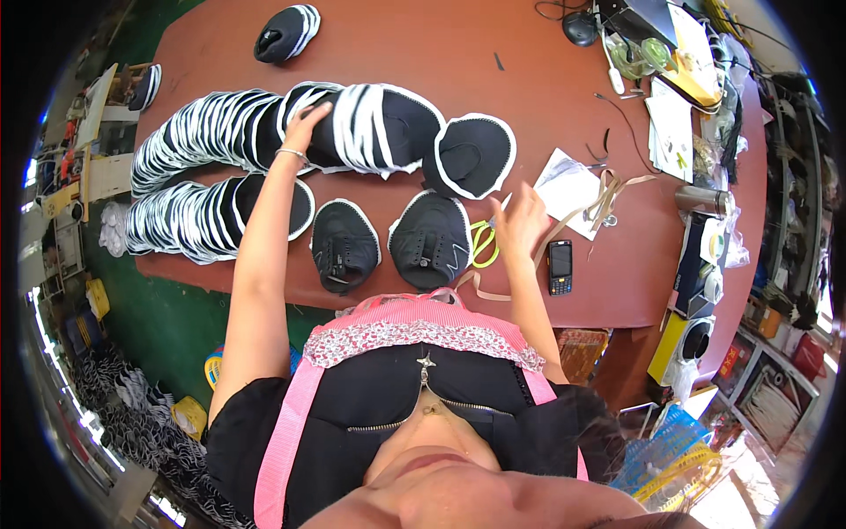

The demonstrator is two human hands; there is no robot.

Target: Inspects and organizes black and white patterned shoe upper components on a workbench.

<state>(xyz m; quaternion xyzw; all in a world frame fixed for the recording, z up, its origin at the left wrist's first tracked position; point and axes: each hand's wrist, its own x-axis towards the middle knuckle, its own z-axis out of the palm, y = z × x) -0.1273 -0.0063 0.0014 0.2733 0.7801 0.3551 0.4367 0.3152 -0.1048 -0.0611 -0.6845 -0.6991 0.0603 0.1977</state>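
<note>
Touching stacked shoes [366, 130], the left hand [302, 132] is bent, grip hard to see; the right hand [522, 222] is spread wide, empty; most are piled, some loose shoes [346, 247] left

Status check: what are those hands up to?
Left hand on nested black-and-white shoe uppers. Right hand open, apparently empty. Yellow-green-handled scissors close beside it.

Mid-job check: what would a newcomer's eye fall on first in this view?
Probably the long, striped stack of black-and-white shoe uppers curving across the table's left side, with the left hand on it. Next, yellow-green scissors just left of the open right hand, beside two black lace-up uppers at the near edge.
</note>
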